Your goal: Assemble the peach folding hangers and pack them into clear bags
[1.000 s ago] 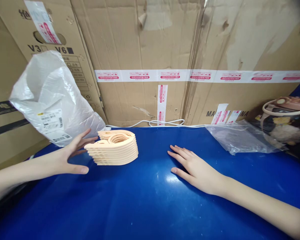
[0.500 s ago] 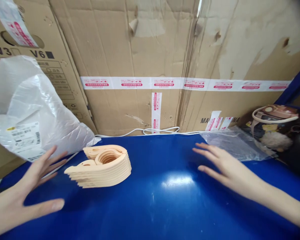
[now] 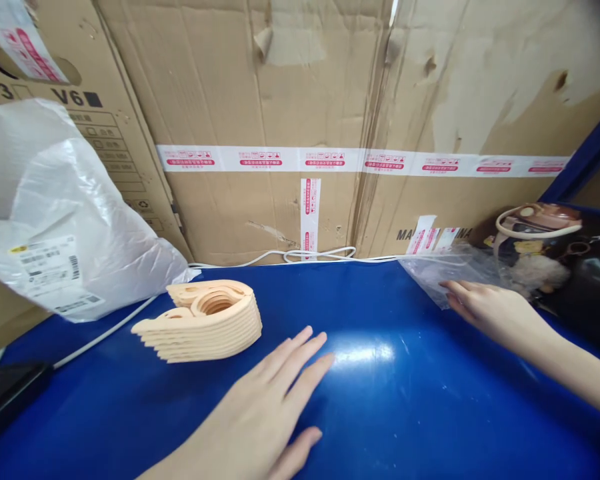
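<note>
My left hand (image 3: 275, 393) is stretched over the blue table (image 3: 380, 413) with its fingers apart, holding nothing. Just beyond and left of it lies a neat stack of beige curved pieces (image 3: 230, 333), layered like cut wood, with a round opening in the middle. At the right, my right hand (image 3: 490, 310) has its fingers closed on the near edge of a clear plastic bag (image 3: 425, 273). The thumb is mostly hidden under that hand.
A white plastic sack (image 3: 95, 220) with a label leans at the left. Large cardboard (image 3: 260, 213) stands along the back, a white cable (image 3: 325, 255) at its foot. A black object (image 3: 15, 393) lies front left. A brown-lidded container (image 3: 545, 220) and a dark bag (image 3: 595, 287) sit at the right.
My left hand has swung right, from beside the beige stack to the table's middle. My right hand has moved right onto the clear bag and closed. The stack stays put.
</note>
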### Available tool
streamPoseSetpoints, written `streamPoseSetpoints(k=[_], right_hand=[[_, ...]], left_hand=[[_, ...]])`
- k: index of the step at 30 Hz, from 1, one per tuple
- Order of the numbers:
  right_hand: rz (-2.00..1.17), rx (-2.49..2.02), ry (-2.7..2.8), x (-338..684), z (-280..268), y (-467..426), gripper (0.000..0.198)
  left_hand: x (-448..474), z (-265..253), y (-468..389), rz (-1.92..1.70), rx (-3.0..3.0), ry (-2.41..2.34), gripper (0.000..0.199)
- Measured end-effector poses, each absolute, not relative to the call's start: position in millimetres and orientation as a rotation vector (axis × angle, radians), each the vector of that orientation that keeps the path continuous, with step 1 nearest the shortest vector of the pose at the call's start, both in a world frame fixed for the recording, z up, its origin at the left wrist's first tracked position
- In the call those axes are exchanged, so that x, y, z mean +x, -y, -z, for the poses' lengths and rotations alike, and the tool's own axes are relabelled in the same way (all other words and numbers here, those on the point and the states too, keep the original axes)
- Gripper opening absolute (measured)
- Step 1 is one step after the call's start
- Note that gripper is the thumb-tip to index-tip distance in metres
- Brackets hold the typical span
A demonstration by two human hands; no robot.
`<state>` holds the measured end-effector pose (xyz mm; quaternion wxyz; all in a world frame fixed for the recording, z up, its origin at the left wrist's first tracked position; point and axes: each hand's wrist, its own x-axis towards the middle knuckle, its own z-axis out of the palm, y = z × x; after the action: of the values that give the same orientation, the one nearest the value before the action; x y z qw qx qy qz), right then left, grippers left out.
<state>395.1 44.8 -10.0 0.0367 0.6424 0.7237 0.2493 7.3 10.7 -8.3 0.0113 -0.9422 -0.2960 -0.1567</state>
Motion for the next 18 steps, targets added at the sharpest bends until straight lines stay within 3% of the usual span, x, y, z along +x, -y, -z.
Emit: streamPoseSetpoints(k=[7, 12, 18], right_hand=[[-0.897, 1.924, -2.218, 399, 9, -37, 0.025], [-1.434, 1.426, -2.63, 339, -4, -1, 0.03], [-1.143, 0.69, -3.08, 242, 2, 48, 0.04]], left_hand=[[23, 23, -15, 0.355, -3.123, 1.094, 0.052], [25, 30, -21, 0.592, -2.91, 1.104, 0.056], [20, 39, -32, 0.512, -2.56, 0.882, 0.049]])
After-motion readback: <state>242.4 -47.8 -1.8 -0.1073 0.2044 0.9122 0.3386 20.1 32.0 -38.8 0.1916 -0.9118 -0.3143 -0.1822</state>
